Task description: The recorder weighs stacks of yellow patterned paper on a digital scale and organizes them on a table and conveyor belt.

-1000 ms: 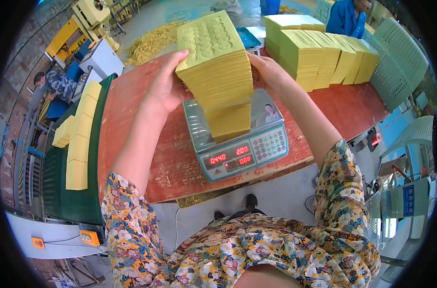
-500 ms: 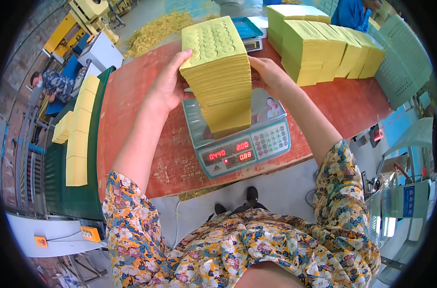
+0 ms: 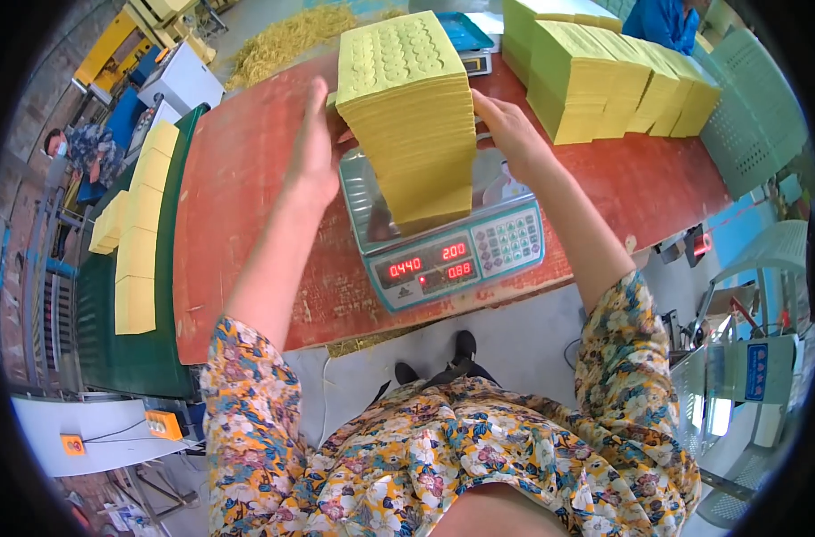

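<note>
A tall stack of yellow embossed paper stands on the tray of a teal-and-white digital scale. Rows of round, coin-like marks cover its top sheet. Beside the stack's left face is my left hand, its fingers mostly straight and the thumb off the top; its far fingertips are partly hidden. From the other side, my right hand bears against the right edge, with some of its fingers curled out of sight around the paper. Red lit digits show on the scale's display.
More yellow paper stacks stand at the back right of the red table, near a person in blue. Behind my stack sits another scale with a blue tray. Yellow blocks line a green surface at left. A perforated green chair edges the right.
My left thumb has lifted off the top corner, and that hand has straightened and drawn slightly away. The stack's layers look more even. My right hand stays at its side.
</note>
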Demonstrator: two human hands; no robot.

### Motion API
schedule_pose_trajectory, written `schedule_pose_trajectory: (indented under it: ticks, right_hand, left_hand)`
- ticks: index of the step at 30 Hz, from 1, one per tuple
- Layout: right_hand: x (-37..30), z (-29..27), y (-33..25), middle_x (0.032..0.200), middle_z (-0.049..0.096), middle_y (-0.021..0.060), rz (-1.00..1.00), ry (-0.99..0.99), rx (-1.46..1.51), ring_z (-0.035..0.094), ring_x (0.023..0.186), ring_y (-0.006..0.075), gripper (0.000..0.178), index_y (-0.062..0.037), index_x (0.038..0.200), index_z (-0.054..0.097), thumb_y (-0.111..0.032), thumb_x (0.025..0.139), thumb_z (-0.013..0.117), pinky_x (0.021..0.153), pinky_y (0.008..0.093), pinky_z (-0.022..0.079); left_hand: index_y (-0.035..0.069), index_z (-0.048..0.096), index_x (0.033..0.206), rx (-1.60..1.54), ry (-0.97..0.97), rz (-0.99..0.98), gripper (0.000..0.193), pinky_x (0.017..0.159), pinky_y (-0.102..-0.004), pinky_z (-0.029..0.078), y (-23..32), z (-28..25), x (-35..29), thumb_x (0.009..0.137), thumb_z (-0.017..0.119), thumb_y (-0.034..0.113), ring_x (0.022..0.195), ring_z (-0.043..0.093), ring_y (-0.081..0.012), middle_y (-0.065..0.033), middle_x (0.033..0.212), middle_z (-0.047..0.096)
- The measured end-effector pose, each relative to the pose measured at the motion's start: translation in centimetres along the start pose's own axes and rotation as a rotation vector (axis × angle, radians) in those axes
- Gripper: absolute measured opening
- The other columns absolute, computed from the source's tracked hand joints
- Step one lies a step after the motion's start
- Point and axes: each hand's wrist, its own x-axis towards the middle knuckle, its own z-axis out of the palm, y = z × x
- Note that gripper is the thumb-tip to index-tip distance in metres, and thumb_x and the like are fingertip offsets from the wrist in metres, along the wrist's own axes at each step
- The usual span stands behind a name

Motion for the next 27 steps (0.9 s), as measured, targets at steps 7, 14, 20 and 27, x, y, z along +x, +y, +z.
schedule_pose_trajectory:
  ticks: [7, 14, 20, 27]
  right_hand:
    - [1.7, 2.2, 4.6, 0.138, 0.052, 0.0083, -0.061, 0.181, 0.378, 0.046, 0.126, 0.0194, 0.068, -0.0076, 0.142, 0.048, -0.059, 0.097, 0.042, 0.103, 0.034, 0.037]
    - [4.4, 1.4, 3.1, 0.134, 0.055, 0.0076, 0.004, -0.064, 0.424, 0.048, 0.123, 0.0166, 0.065, -0.0094, 0.138, 0.051, -0.059, 0.098, 0.04, 0.103, 0.0332, 0.037]
    - [3.4, -0.9, 4.4, 0.139, 0.051, 0.0121, -0.05, -0.001, 0.451, 0.049, 0.126, 0.0221, 0.06, -0.0096, 0.143, 0.045, -0.052, 0.101, 0.037, 0.105, 0.0353, 0.035]
    - [-10.6, -5.8, 7.2, 0.129, 0.058, 0.0169, -0.038, 0.064, 0.585, 0.057, 0.117, 0.0273, 0.055, 0.0023, 0.137, 0.046, -0.041, 0.104, 0.035, 0.099, 0.0399, 0.042]
  left_hand:
    - [0.011, 0.03, 0.151, -0.43, 0.07, 0.042, 0.069, 0.11, -0.0326, 0.032, -8.1, 4.3, -0.5, 0.101, 0.033, 0.058, 0.133, 0.04, -0.0173, -0.0049, 0.147, 0.041]
    - [0.008, 0.037, 0.145, -0.535, 0.09, 0.077, 0.067, 0.102, -0.0322, 0.041, -9.1, 5.3, 1.8, 0.1, 0.037, 0.058, 0.125, 0.047, -0.0156, -0.0026, 0.139, 0.047]
    - [0.002, 0.033, 0.146, -0.352, 0.381, 0.212, 0.068, 0.106, -0.038, 0.039, -9.1, 4.1, -1.0, 0.1, 0.04, 0.051, 0.133, 0.043, -0.0235, -0.012, 0.143, 0.044]
    - [-0.003, 0.047, 0.133, -0.311, 0.316, 0.051, 0.062, 0.1, -0.0416, 0.045, -8.8, -0.6, -15.4, 0.102, 0.035, 0.049, 0.12, 0.054, -0.0293, -0.0229, 0.13, 0.055]
